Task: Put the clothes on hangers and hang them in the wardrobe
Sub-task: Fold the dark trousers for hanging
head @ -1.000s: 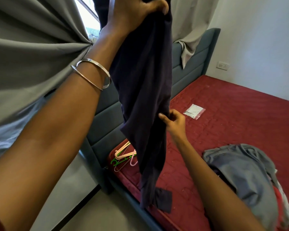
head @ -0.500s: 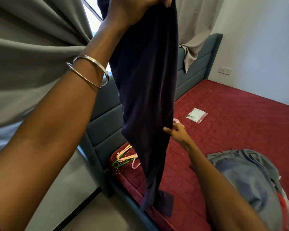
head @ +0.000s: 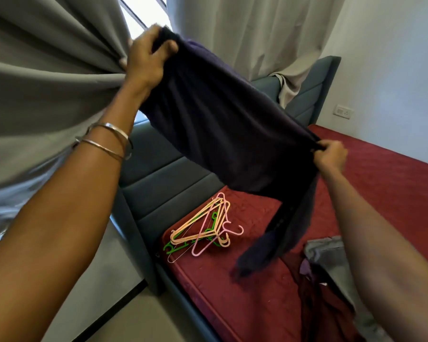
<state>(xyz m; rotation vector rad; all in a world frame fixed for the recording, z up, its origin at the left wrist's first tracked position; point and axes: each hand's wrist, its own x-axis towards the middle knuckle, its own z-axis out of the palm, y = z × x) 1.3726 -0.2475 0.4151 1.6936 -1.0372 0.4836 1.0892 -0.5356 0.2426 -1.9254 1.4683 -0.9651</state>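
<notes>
A dark navy garment point(head: 227, 129) is stretched out in the air over the bed. My left hand point(head: 146, 58) grips its upper left end, raised in front of the curtain. My right hand point(head: 331, 155) pinches its lower right edge, and a loose end hangs down from there toward the mattress. Beneath the garment, a pile of plastic hangers point(head: 205, 228), in peach, pink and green, lies on the red mattress point(head: 393, 174) near the headboard. A heap of other clothes point(head: 331, 272), grey and maroon, sits at the lower right. No wardrobe shows.
A grey-blue padded headboard point(head: 158, 178) runs along the bed's left side. Grey curtains point(head: 47, 82) hang at the left and behind, with a window strip between them. A wall socket point(head: 342, 111) sits on the white wall at the right. Pale floor point(head: 124, 314) lies beside the bed.
The garment hung straight down from my raised left hand; now my right hand has pulled its edge out to the right, spreading it wide. My left hand has come lower. The hangers are uncovered.
</notes>
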